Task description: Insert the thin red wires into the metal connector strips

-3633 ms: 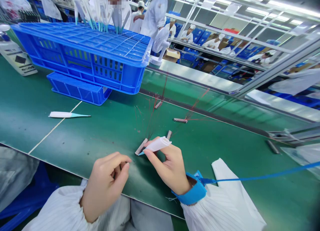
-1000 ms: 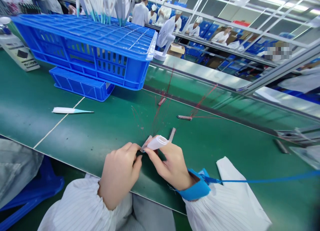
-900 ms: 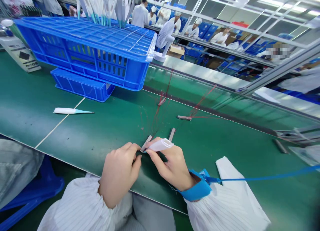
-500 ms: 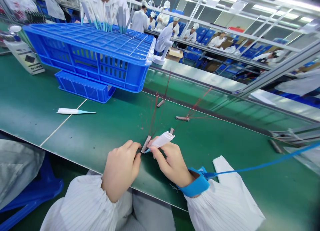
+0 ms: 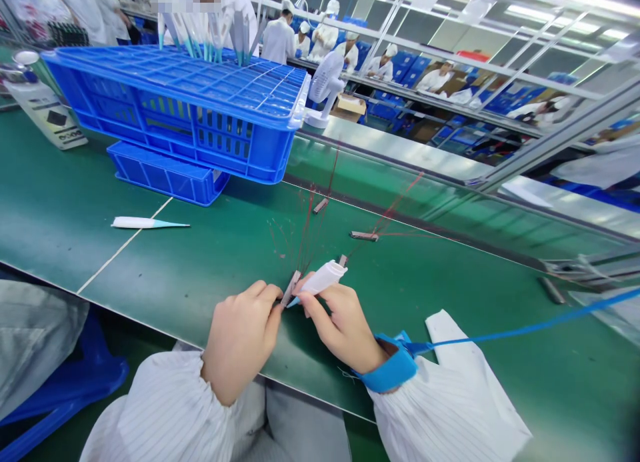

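My right hand (image 5: pixel 347 325), with a blue wrist strap (image 5: pixel 387 369) at the wrist, is closed round a white digital thermometer body (image 5: pixel 324 277). Its light blue tip points down and left. My left hand (image 5: pixel 243 339) is closed in a pinch close to that tip; what lies between its fingertips is too small to make out. Between the hands stands a small grey block (image 5: pixel 291 287) with fine red wires fanning upward, its lower end by my left fingertips. Just behind the thermometer, another small grey block (image 5: pixel 343 261) shows in part.
Two more grey blocks, one upper (image 5: pixel 321 205) and one right (image 5: pixel 364 236), lie on the green bench (image 5: pixel 435 269) with red wires. Another thermometer (image 5: pixel 145 223) lies left. Behind it, a blue crate (image 5: pixel 170 115) carrying upright thermometers rests on a blue bin (image 5: pixel 165 172). A fan (image 5: pixel 326 82) stands behind.
Almost nothing differs. Both hands keep their places at the grey block, and the view has shifted very slightly.
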A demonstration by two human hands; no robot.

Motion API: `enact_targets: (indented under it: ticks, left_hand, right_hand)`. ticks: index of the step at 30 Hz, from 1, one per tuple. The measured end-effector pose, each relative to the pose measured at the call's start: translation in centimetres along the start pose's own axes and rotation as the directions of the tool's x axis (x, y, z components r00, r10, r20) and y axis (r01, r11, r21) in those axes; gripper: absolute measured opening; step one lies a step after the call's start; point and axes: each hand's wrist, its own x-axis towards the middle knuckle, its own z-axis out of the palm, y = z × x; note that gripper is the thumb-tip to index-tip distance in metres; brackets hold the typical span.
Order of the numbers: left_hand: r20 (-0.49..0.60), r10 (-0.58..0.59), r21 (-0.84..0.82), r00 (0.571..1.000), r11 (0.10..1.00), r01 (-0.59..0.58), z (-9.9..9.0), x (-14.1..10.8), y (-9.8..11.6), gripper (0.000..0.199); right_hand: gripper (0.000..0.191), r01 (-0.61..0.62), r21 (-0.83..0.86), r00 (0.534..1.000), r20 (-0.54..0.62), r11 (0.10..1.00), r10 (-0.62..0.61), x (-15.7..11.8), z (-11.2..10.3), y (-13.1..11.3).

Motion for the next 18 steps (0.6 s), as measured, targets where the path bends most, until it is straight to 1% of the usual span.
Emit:
enact_targets:
  ticks: [9,14,18]
  left_hand:
    - [-0.018,-0.012,-0.041,1.000,0.999,0.011,0.0,-0.1,0.1,0.015]
    - [-0.056,0.006,-0.123,0.998,0.992,-0.013,0.1,-0.4,-0.3,0.017]
    - [-0.101,0.018,-0.202,0.995,0.979,-0.038,-0.2,-1.5,-0.9,0.022]
  right_hand:
    - [0.018,0.046,0.011,0.999,0.027,0.999,-0.046,-0.2,-0.1,-0.1]
    - [0.015,0.060,0.000,0.997,0.056,0.998,-0.060,-0.8,-0.6,-0.3]
    - [0.017,0.044,-0.036,0.997,0.057,0.998,-0.042,-1.7,-0.6,-0.8]
